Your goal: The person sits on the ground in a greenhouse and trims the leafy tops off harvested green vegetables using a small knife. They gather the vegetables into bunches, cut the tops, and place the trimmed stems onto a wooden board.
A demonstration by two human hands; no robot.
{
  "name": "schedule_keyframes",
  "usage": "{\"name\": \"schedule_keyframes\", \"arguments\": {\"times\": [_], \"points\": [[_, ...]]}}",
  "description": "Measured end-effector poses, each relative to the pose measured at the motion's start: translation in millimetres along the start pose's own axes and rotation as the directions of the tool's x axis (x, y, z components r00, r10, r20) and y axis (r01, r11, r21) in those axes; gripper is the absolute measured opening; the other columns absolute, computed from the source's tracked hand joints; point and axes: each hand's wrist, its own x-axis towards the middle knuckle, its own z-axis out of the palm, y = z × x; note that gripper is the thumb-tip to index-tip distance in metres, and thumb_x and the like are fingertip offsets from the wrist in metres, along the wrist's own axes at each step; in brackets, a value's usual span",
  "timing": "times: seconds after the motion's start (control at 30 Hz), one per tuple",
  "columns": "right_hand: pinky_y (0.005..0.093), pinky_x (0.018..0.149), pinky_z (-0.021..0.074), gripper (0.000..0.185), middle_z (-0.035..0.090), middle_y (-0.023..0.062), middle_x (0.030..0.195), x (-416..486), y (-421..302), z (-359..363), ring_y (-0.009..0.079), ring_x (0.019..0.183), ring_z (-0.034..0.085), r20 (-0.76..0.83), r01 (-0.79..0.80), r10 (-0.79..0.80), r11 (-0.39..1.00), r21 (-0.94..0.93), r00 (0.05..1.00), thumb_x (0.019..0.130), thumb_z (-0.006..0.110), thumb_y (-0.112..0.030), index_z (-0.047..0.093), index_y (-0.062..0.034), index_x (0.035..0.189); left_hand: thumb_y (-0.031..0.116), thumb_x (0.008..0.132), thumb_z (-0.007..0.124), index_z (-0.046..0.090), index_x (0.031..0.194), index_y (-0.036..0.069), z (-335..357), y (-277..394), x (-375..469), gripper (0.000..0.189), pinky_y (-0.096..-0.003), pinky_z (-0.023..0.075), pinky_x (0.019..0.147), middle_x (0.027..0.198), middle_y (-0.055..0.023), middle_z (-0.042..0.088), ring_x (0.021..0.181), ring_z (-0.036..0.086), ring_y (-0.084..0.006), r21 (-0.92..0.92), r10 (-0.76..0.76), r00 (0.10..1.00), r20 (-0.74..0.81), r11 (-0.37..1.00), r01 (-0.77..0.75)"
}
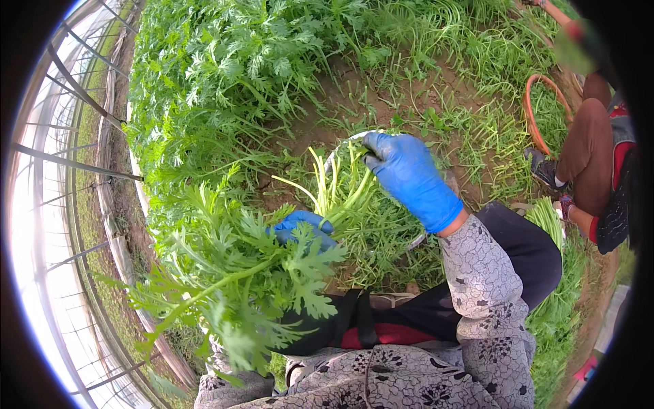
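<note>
My left hand, in a blue glove, is closed around a bunch of leafy greens with lobed leaves. The leaves spread over my left forearm and lap, and the pale stems point up and away from me. My right hand, also in a blue glove, is at the stem end with thumb and fingers pinched together on a stem of the bunch. Partly hidden behind this hand and the stems is a pale hoop, lying around loose greens on the soil.
Dense leafy plants grow ahead and left. Cut stubble and bare soil lie before me. At right, a co-worker's bent leg is beside an orange hoop; bundled stems lie near my knee. A metal-framed plastic wall stands left.
</note>
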Motion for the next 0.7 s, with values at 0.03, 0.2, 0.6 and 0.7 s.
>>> {"name": "schedule_keyframes", "arguments": {"times": [0.03, 0.2, 0.6, 0.7], "points": [[0.0429, 0.07, 0.0522, 0.025, 0.067, 0.0193, 0.088, -0.6, 15.4, -8.8, 0.0357, 0.08, 0.066, -0.073, -0.113, 0.11, 0.993, -0.038, 0.991, 0.083, 0.066, -0.016, 0.065, -0.005, 0.106, 0.037, 0.093, 0.054, 0.062, 0.087, 0.004, 5.8, 2.4, -3.4, 0.034, -0.044, 0.041, 0.095, 0.092, -0.0118, 0.064, 0.086, 0.061, -0.0279, -0.01, -0.063, 0.991, -0.115, 0.998, 0.062], [0.0409, 0.067, 0.0522, 0.025, 0.069, 0.0184, 0.085, -25.5, 56.0, -45.7, 0.034, 0.075, 0.067, -0.443, -0.385, 0.353, 0.923, 0.019, 0.824, 0.084, 0.066, -0.014, 0.067, -0.0023, 0.107, 0.032, 0.083, 0.068, 0.056, 0.063, 0.012, 14.2, -29.5, 15.1, 0.031, -0.0437, 0.0436, 0.088, 0.069, -0.0035, 0.056, 0.072, 0.058, -0.0223, 0.278, 0.562, 0.762, -0.321, 0.825, -0.492], [0.0341, 0.064, 0.0516, 0.029, 0.069, 0.0176, 0.077, -53.7, 14.9, -13.9, 0.0222, 0.066, 0.067, -0.106, -0.337, 0.419, 0.835, 0.436, 0.902, 0.081, 0.073, -0.02, 0.068, 0.002, 0.1, 0.03, 0.089, 0.062, 0.055, 0.072, 0.01, 30.8, -27.7, 80.0, 0.028, -0.047, 0.0439, 0.089, 0.069, -0.0028, 0.052, 0.078, 0.057, -0.0223, 0.227, 0.452, 0.869, -0.201, 0.885, -0.407], [0.0346, 0.067, 0.0527, 0.029, 0.07, 0.0206, 0.087, -59.7, 71.1, -16.8, 0.0265, 0.075, 0.07, -0.23, -0.509, 0.547, 0.835, 0.208, 0.805, 0.081, 0.073, -0.02, 0.068, 0.0005, 0.102, 0.021, 0.087, 0.067, 0.052, 0.072, 0.01, 39.1, -19.2, 98.3, 0.024, -0.0455, 0.0423, 0.091, 0.068, -0.001, 0.048, 0.082, 0.054, -0.018, 0.096, 0.386, 0.879, -0.28, 0.922, -0.374]]}}
